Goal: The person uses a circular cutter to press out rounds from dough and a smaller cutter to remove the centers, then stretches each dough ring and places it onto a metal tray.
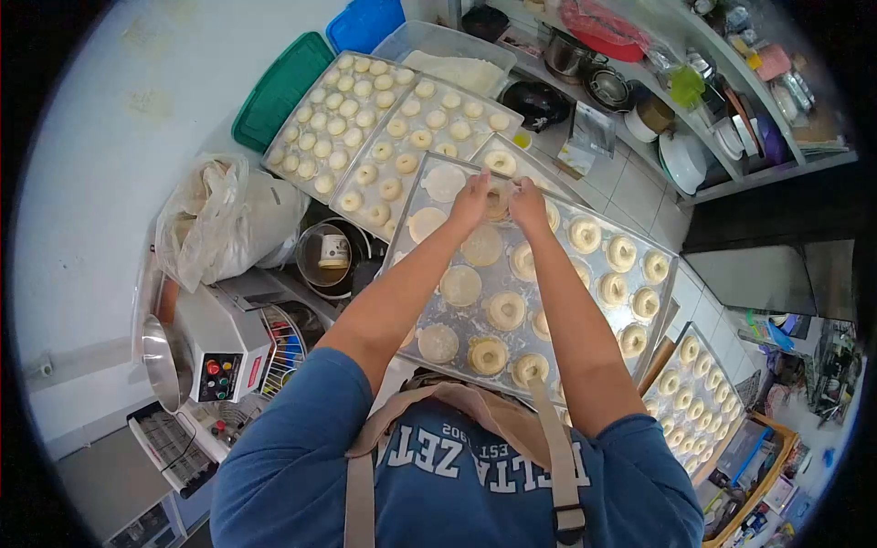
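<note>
Both my hands are over the far edge of a metal tray (469,321), with a soft dough ring (498,203) between them. My left hand (470,201) is closed on the ring's left side. On its right side, the fingers of my right hand (527,203) are pinched in. Dough rings such as this one (505,310) sit on pale flat rounds across the tray. To the left are several rounds with no ring, one of them a floury disc (460,286). My forearms hide part of the tray.
Trays of dough balls (352,114) lie beyond on the left, and another tray of rings (694,393) at right. A mixer-like machine (224,352) and a plastic bag (215,219) stand left. Shelves with pots (571,57) line the back right, above a tiled floor (639,187).
</note>
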The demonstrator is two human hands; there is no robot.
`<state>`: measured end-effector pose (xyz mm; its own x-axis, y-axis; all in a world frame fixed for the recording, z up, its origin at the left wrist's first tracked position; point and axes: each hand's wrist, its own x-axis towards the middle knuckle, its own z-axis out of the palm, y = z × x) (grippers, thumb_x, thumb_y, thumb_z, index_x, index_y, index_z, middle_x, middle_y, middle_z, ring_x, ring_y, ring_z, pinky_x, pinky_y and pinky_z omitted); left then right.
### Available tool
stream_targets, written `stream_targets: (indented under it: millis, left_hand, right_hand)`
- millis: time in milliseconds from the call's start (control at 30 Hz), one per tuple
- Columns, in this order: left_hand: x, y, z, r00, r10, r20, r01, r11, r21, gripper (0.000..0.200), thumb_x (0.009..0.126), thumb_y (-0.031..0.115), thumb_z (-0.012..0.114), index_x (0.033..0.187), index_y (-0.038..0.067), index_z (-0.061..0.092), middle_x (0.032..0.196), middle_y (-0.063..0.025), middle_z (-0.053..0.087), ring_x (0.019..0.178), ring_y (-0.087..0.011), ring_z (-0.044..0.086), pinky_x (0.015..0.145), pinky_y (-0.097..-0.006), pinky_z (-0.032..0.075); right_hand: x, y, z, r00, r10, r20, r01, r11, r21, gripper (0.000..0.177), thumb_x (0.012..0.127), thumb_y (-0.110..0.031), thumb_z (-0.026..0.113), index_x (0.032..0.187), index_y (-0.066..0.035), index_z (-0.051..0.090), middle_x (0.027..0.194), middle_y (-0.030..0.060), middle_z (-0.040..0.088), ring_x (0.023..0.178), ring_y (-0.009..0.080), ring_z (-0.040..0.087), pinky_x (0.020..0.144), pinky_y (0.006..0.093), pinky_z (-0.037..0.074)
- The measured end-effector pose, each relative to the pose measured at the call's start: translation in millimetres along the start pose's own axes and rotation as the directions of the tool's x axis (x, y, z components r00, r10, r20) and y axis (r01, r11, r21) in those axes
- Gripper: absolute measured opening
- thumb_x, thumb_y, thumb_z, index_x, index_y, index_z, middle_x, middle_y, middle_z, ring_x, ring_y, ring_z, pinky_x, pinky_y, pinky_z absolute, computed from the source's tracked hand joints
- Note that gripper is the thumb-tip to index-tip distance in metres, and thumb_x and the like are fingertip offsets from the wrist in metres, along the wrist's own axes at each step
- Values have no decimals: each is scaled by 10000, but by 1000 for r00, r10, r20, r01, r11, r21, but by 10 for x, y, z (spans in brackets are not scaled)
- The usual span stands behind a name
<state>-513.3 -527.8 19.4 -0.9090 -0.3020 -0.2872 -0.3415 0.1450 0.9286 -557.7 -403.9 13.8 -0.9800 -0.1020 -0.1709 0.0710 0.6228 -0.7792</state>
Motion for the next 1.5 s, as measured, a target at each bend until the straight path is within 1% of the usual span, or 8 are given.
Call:
stream_targets:
  millis: [133, 300, 733, 833, 933, 967, 1367, 1500]
  left_hand:
    - [14, -64, -177, 947, 299, 122, -319, 920, 226, 508, 863, 434, 562, 1173, 31, 552, 1235, -201, 546, 1188, -352, 482, 998, -399, 362]
    - [-149, -120, -413, 750, 456, 479, -648, 361, 671, 503, 697, 219, 737, 1181, 209, 601, 1390, -94, 436, 1353, -307, 304, 1118, -487, 202]
    - [-188, 4, -434, 840, 387, 380, -541, 546, 639, 459, 692, 222, 747, 1132, 207, 616, 1435, -85, 380, 1359, -330, 278, 1102, -519, 220]
    - [-134, 42, -514, 920, 129, 371, -323, 787, 526, 500, 695, 177, 722, 1175, 167, 581, 1446, -109, 358, 1364, -341, 266, 1079, -524, 273]
    - [-196, -69, -583, 860, -121, 496, -275, 709, 649, 646, 698, 155, 692, 1308, 170, 478, 1483, -120, 294, 1392, -337, 213, 1075, -570, 251]
    - [-413, -210, -578, 865, -5, 501, -406, 581, 706, 699, 700, 173, 695, 1349, 174, 433, 1500, -120, 262, 1397, -340, 201, 1080, -566, 242]
    - [-1693, -117, -586, 764, 189, 617, -634, 401, 661, 915, 682, 326, 776, 1442, 145, 300, 1524, -137, 199, 1389, -376, 191, 1088, -545, 192]
    - [-1903, -257, -233, 548, 418, 725, -833, 348, 429, 885, 697, 301, 761, 1433, 108, 310, 1512, -165, 213, 1377, -385, 212, 1072, -529, 219]
  right_hand:
    - [-50, 27, -101, 981, -191, -45, 184, 973, -138, 227, 814, -83, 573, 1035, -47, 613, 1036, 165, 636, 982, 378, 580, 870, 404, 461]
    - [-251, -100, -278, 864, -416, 283, 502, 739, -450, 346, 730, -22, 611, 1047, -155, 651, 1362, 126, 439, 1274, 336, 384, 1036, 452, 334]
    - [-294, -197, -341, 883, -417, 215, 469, 762, -447, 360, 705, -52, 655, 1043, -176, 650, 1418, 112, 390, 1290, 332, 373, 1011, 508, 318]
    - [-315, -297, -484, 928, -192, 320, 266, 942, -203, 409, 693, -24, 637, 1081, -152, 629, 1433, 129, 372, 1265, 337, 401, 978, 543, 329]
    - [-456, -230, -512, 804, -65, 591, 235, 948, -216, 487, 693, 8, 603, 1159, -135, 592, 1419, 142, 399, 1241, 348, 435, 981, 527, 352]
    - [-636, 28, -398, 790, -353, 501, 560, 747, -357, 561, 667, 7, 648, 1211, -98, 562, 1327, 148, 506, 1187, 334, 501, 986, 399, 407]
    - [-2819, 444, -941, 952, -183, 247, 200, 979, -45, 382, 777, -182, 674, 1129, -71, 578, 1126, 152, 604, 1065, 337, 554, 915, 415, 436]
    - [-3755, 836, -1059, 1000, -15, 28, 16, 999, -51, 361, 775, -176, 670, 1112, -76, 590, 1113, 160, 608, 1047, 343, 561, 891, 423, 443]
